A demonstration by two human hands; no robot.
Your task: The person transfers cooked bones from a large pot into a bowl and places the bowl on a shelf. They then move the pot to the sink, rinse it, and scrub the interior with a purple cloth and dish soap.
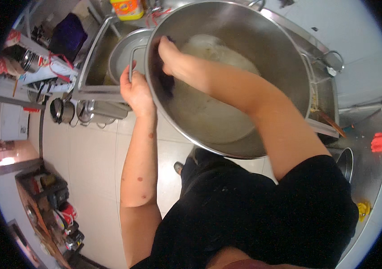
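Observation:
A large round stainless steel pot point(278, 50) with some cloudy liquid point(211, 114) in it stands tilted over the sink. At its left side my left hand point(135, 85) is closed around the wire handle point(132, 57). My right hand point(170, 59) reaches inside and presses a dark cloth point(166, 80) against the inner wall near the left rim; its fingers are partly hidden. Behind the left handle, a smaller round metal pan point(118, 57) sits in the sink.
The sink's metal edge point(100, 89) runs below the pan. A yellow detergent container point(127, 9) stands at the top. Lidded pots point(62, 110) are on the floor at left. At right are a metal strainer point(333, 60), red gloves point(380, 142) and another metal pot point(345, 163).

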